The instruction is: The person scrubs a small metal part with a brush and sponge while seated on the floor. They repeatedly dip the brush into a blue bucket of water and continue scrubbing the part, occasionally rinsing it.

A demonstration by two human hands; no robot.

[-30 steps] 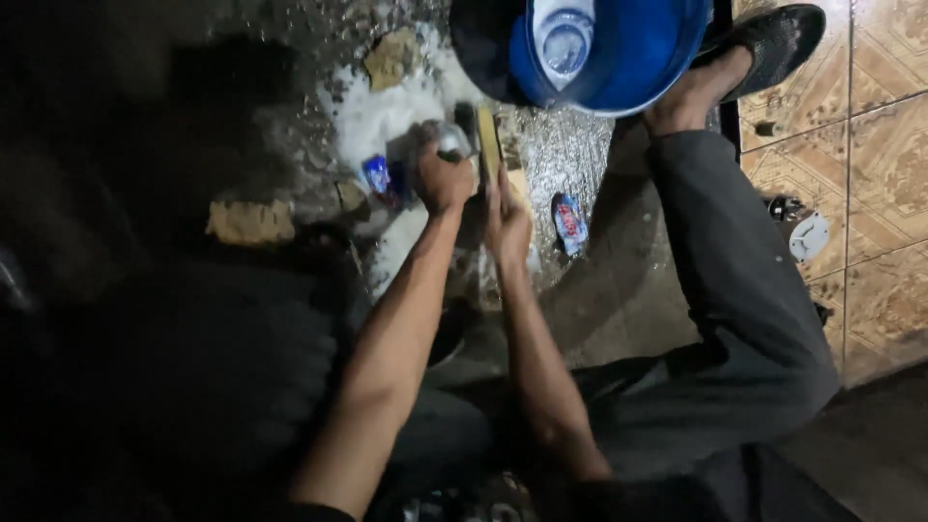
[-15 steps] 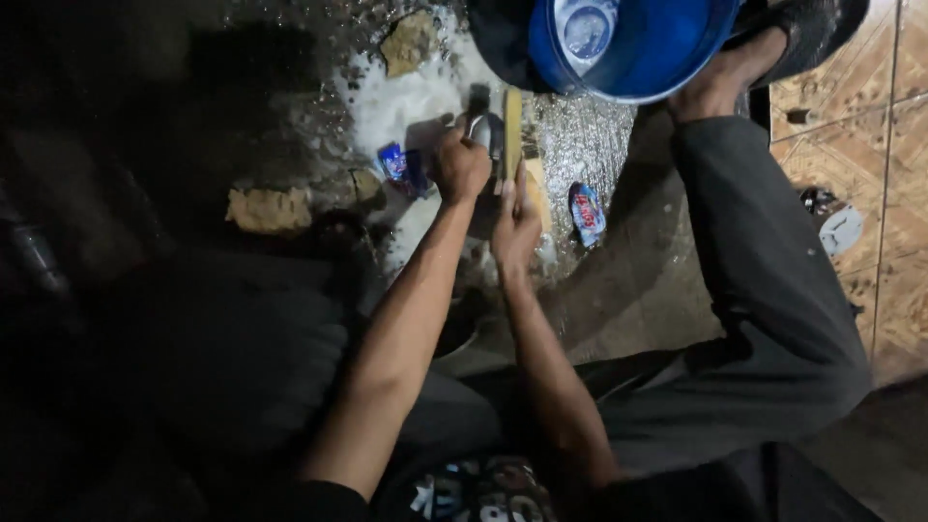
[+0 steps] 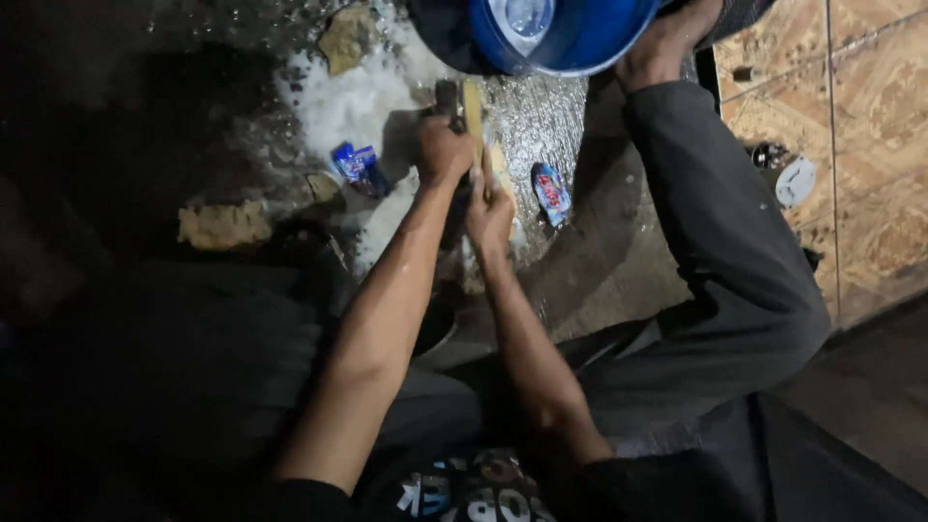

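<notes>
I see a wet floor carrying foam, a blue tub, two sachets, and a sponge.

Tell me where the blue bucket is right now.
In the head view the blue bucket sits at the top edge, just beyond both hands, beside the person's foot on the wet floor.

Two hands: left hand, right hand. One blue bucket, upper middle. Two sachets: one left of the hands, one right. One white disc, right.
</notes>
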